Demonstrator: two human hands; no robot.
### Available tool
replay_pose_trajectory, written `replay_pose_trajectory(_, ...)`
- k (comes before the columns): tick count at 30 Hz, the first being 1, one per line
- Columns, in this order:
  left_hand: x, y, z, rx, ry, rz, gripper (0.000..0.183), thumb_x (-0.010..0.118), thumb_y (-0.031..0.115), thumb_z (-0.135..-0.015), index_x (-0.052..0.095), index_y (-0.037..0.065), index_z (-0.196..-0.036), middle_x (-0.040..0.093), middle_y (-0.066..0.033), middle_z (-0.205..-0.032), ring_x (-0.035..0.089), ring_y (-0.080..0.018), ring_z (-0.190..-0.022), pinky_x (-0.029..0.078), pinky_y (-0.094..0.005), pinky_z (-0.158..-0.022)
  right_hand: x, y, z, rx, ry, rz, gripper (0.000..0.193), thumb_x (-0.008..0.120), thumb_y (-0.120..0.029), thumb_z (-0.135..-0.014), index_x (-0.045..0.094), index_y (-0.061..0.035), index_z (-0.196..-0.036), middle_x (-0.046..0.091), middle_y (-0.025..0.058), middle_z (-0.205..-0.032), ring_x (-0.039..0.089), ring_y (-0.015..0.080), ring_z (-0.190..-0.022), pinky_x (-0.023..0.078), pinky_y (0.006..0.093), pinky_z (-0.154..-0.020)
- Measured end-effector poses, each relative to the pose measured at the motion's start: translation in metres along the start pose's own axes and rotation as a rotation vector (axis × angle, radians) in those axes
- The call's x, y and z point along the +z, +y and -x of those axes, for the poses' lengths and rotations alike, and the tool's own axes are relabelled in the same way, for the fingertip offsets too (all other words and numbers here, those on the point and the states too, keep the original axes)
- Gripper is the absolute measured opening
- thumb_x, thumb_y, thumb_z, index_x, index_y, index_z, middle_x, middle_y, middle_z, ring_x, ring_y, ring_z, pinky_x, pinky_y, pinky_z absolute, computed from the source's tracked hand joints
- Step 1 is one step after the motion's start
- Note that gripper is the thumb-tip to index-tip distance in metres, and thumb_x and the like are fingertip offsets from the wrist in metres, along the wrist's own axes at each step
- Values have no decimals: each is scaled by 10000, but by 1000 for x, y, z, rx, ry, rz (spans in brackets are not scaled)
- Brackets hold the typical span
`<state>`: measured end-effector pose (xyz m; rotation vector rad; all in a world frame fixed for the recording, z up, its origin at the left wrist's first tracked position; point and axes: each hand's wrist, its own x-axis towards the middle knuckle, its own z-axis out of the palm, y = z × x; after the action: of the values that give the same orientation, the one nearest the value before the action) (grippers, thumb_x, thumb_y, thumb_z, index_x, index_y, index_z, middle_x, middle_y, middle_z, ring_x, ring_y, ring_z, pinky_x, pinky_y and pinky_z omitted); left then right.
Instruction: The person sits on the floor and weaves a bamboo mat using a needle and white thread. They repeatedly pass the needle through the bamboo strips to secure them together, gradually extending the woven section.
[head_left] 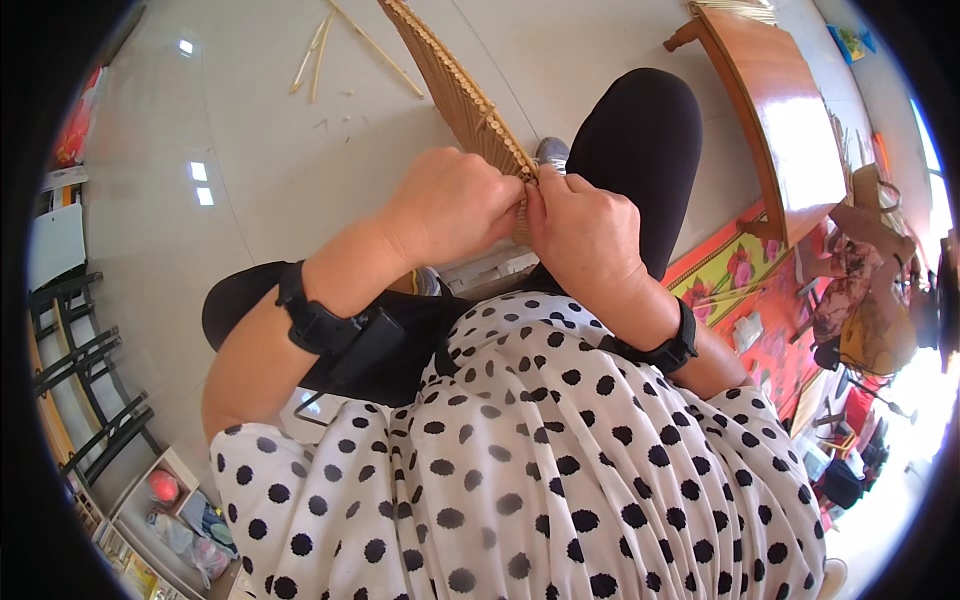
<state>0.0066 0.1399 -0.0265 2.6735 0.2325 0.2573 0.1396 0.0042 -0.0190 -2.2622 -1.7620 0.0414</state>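
Note:
A stiff brown panel of thin stalks laid side by side (450, 95) stands on edge before me, its row of pale cut ends facing up. At its near end, my left hand (455, 200) is closed, with the fingertips pinched at the edge. My right hand (588, 225) meets it there, thumb and fingers also pinching the panel's edge. The two hands touch or nearly touch. Whatever fine material may lie between the fingertips is too small to make out. The panel's lower part is partly hidden behind my hands.
Loose pale stalks (375, 48) and small scraps lie on the tiled floor (270, 150). A low wooden table (775, 110) stands at the right, beside a red floral mat (745, 275). Black metal racks (85, 350) and a box of bagged items (165, 510) are at the left.

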Motion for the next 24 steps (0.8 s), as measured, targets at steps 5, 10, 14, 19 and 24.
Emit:
replay_pose_trajectory(5, -4, -5, 14, 27, -32, 68, 123, 677, 107, -790, 609, 80, -692, 632, -99, -635, 613, -343, -593, 469, -439, -520, 5, -4, 2, -37, 57, -91, 167, 700, -220, -922, 683, -62, -976, 651, 67, -719, 654, 291, -590, 536, 403, -534)
replay_pose_trajectory(10, -8, -8, 28, -32, -8, 76, 118, 676, 112, -799, 629, 73, -698, 637, -110, -650, 617, -346, -610, 475, -440, -535, 7, -13, -4, -99, 70, -77, 208, 718, -206, -905, 713, -54, -1046, 644, 60, -704, 663, 278, -600, 536, 383, -528)
replay_pose_trajectory(14, -11, -12, 21, -50, -74, 69, 140, 677, 122, -808, 629, 63, -690, 639, -115, -651, 613, -353, -604, 481, -446, -540, 11, -13, -5, -137, 75, -44, 200, 714, -197, -902, 710, -56, -1045, 644, 58, -710, 659, 274, -595, 530, 372, -516)
replay_pose_trajectory(19, 3, -17, 22, -62, -2, 238, 169, 663, 121, -813, 609, 49, -670, 605, -150, -627, 583, -373, -569, 470, -447, -534, 10, -17, -2, -108, 48, -32, 196, 723, -192, -894, 709, -66, -1043, 642, 60, -716, 649, 270, -583, 528, 375, -511)
replay_pose_trajectory(24, -13, -19, 37, -101, -131, 344, 211, 655, 206, -833, 664, 65, -676, 630, -181, -645, 627, -404, -618, 517, -490, -592, 11, -26, 0, -139, 82, -115, 207, 724, -213, -900, 714, -77, -1055, 647, 65, -721, 653, 279, -587, 533, 378, -517)
